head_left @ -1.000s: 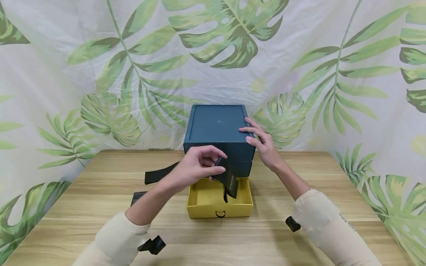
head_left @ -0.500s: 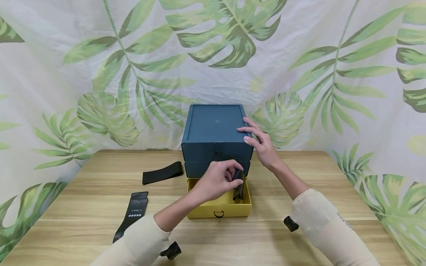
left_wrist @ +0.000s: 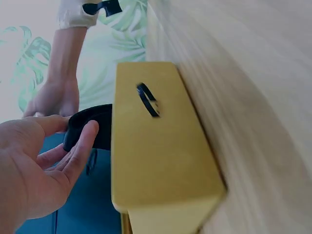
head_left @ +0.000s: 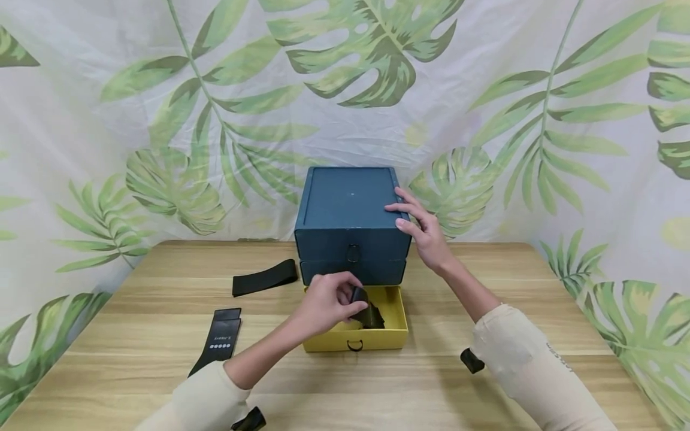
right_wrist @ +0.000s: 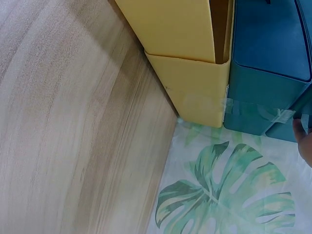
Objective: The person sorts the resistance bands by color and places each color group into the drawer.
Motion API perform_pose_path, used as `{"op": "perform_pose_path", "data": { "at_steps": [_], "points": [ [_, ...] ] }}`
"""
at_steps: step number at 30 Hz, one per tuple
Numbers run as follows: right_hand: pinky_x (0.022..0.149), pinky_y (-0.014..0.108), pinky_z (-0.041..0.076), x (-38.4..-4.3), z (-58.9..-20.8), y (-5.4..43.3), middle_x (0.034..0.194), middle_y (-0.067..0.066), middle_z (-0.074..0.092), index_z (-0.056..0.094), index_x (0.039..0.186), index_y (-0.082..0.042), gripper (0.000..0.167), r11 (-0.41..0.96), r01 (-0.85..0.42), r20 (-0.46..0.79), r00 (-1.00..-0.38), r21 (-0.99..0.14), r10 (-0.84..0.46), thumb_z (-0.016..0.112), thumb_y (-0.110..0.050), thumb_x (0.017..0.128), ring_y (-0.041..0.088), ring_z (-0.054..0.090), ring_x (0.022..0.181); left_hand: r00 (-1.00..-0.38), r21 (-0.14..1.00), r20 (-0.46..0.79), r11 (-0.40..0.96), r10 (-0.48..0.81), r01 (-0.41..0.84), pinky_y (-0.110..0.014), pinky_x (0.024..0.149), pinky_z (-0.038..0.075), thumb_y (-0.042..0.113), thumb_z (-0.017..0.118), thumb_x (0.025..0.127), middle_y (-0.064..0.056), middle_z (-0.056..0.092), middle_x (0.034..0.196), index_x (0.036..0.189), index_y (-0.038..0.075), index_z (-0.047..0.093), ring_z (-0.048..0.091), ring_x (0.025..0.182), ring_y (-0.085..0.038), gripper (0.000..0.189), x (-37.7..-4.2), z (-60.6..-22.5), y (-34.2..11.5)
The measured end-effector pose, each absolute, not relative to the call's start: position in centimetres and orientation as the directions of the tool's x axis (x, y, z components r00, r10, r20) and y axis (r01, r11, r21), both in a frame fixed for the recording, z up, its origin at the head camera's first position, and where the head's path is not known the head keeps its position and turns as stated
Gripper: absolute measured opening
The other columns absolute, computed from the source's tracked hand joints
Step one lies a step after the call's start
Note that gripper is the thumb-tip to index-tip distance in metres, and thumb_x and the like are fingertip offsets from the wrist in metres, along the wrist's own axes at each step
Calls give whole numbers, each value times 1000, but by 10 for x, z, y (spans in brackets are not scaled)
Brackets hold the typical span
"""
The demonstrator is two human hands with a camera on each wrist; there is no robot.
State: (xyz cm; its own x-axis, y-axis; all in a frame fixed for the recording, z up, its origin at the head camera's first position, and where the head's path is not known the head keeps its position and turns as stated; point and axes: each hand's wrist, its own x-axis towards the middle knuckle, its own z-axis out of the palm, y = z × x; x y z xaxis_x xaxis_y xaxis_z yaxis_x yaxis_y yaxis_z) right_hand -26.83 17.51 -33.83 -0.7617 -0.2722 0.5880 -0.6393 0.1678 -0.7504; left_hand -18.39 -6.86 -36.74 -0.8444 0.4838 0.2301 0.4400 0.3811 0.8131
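My left hand [head_left: 326, 304] pinches a black resistance band [head_left: 373, 315] between thumb and fingers. The band hangs down into the pulled-out yellow drawer [head_left: 388, 340], its lower end inside. In the left wrist view the band [left_wrist: 101, 116] curves from the fingertips over the drawer's front wall [left_wrist: 156, 156]. My right hand [head_left: 427, 233] rests with spread fingers on the top right edge of the blue drawer box [head_left: 350, 200]. Only a few of its fingertips [right_wrist: 298, 130] show at the edge of the right wrist view.
A black looped band [head_left: 264, 278] lies on the wooden table left of the box. Nearer, another black band with printed white dots [head_left: 220, 338] lies by the left forearm. The blue units stand over the yellow one [right_wrist: 195, 92], with a leaf-patterned cloth [head_left: 345, 120] behind.
My left hand has lowered the band into the drawer, moving right and then back left. The printed band at left came into sight as the forearm shifted. My right hand has stayed put.
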Motion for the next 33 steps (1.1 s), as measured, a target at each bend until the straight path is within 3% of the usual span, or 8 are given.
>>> {"op": "perform_pose_path", "data": {
  "at_steps": [5, 13, 19, 24, 33],
  "points": [
    [124, 58, 18, -269, -339, 175, 166, 18, 33, 64, 131, 9, 37, 171, -643, 593, -759, -746, -268, 52, -10, 102, 27, 22, 157, -882, 831, 160, 422, 443, 362, -32, 54, 60, 1, 79, 89, -8, 70, 78, 107, -7, 71, 70, 59, -19, 21, -185, -375, -90],
    [124, 58, 18, -269, -339, 175, 166, 19, 33, 64, 131, 9, 37, 171, -646, 595, -757, -744, -270, 52, -10, 102, 27, 21, 157, -889, 805, 105, 487, 446, 339, -28, 52, 57, 5, 80, 90, -7, 67, 71, 106, -11, 71, 68, 52, -18, 24, -190, -380, -111],
    [123, 59, 18, -268, -339, 175, 166, 19, 33, 64, 131, 9, 37, 178, -642, 590, -760, -746, -271, 52, -9, 102, 28, 21, 157, -879, 626, 182, 637, 441, 450, -21, 56, 54, 8, 82, 89, -1, 63, 64, 104, -8, 74, 61, 48, -9, 23, -192, -381, -115],
    [124, 59, 17, -268, -340, 175, 166, 18, 33, 64, 131, 8, 36, 179, -640, 589, -763, -747, -267, 51, -9, 102, 27, 21, 157, -850, 486, 291, 697, 439, 527, -21, 55, 52, 4, 84, 86, -1, 66, 66, 96, -4, 76, 58, 54, -5, 15, -194, -375, -123],
    [123, 59, 19, -268, -339, 175, 165, 19, 34, 64, 131, 8, 36, 184, -642, 591, -761, -744, -267, 50, -9, 102, 28, 21, 157, -855, 628, 279, 591, 438, 507, -26, 56, 54, 0, 76, 92, -3, 73, 79, 100, -5, 75, 64, 63, -10, 10, -214, -361, -194]
  ]
}}
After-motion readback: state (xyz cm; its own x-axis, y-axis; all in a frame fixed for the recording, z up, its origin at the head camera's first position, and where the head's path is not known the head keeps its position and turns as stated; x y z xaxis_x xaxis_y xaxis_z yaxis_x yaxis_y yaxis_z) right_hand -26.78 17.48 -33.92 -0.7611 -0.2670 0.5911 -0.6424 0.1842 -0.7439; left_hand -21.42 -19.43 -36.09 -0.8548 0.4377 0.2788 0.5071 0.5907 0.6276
